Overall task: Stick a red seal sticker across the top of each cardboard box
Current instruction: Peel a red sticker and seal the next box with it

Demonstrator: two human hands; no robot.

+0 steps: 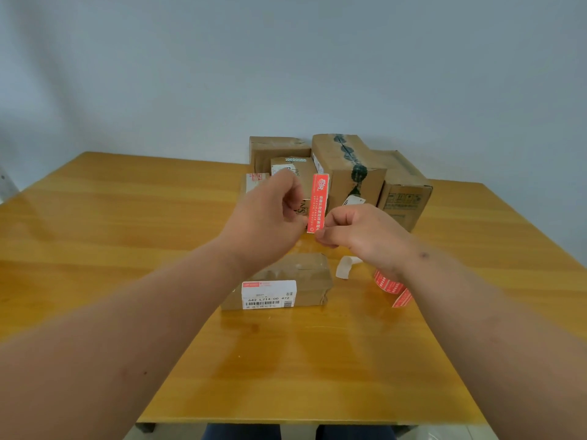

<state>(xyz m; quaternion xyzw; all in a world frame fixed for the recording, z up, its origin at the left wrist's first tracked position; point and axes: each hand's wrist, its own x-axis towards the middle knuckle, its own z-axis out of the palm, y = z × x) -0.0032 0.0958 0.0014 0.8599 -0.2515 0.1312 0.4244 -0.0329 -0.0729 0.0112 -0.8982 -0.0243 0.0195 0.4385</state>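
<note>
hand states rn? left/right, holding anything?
Left hand: fingers curled, pinching the red seal sticker at its lower left edge.
Right hand: fingers curled, pinching the sticker's bottom end.

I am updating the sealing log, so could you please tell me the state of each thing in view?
Sticker: upright in the air, pinched by both hands.
Left hand: pinching the sticker.
Right hand: pinching its lower end.
Near box: flat on the table, no red seal visible.
Roll: on the table, end hanging loose.
Backing strip: curled on the table.
Back boxes: closed, clustered.
</note>
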